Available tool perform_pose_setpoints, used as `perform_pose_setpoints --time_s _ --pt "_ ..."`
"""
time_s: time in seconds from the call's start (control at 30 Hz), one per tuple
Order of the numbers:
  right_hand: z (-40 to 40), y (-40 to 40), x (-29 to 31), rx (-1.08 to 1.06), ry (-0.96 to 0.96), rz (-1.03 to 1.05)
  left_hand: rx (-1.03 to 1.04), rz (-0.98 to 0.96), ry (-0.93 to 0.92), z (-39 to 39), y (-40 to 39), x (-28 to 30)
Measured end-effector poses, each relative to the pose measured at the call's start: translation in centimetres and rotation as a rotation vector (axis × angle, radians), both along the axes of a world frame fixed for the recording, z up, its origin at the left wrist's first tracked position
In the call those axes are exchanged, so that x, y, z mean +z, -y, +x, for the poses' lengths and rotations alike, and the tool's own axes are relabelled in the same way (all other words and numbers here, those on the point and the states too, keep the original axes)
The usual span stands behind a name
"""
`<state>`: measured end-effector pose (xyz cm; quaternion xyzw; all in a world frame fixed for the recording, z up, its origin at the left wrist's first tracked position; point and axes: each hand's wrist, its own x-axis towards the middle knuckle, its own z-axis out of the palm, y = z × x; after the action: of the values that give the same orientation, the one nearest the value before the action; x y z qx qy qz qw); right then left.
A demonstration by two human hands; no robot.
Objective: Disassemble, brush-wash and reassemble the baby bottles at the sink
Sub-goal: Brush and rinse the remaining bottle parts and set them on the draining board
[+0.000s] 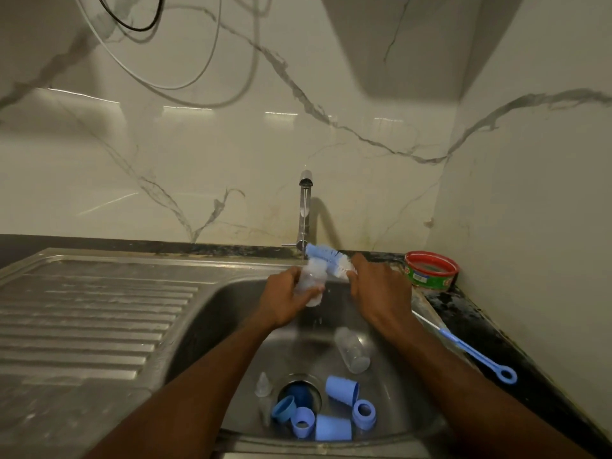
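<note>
Clear baby bottle (311, 286), gripped in left hand (284, 299) over the sink (231, 313) beneath the tap (304, 210); right hand (377, 289) holding blue-white bottle brush (328, 260) beside its mouth; red-green tub (430, 270) on counter, label unreadable.

A red-and-green tub (431, 271) sits on the dark worktop (490, 339), far right corner. Cables (185, 84) hang on the marble wall (364, 134).
</note>
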<state>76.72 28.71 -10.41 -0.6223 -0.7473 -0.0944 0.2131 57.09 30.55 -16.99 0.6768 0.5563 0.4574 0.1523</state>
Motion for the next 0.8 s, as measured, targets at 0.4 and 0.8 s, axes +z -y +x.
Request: perform_pose_setpoints --time_s 0.4,0.8 --pt "-0.1 1.1 0.3 0.028 0.001 0.095 0.239 -0.065 -0.120 -1.2 0.0 0.2" --pt "2.2 0.7 0.1 0.074 -0.042 0.082 0.333 0.127 -1.243 -0.2 0.4 3.4"
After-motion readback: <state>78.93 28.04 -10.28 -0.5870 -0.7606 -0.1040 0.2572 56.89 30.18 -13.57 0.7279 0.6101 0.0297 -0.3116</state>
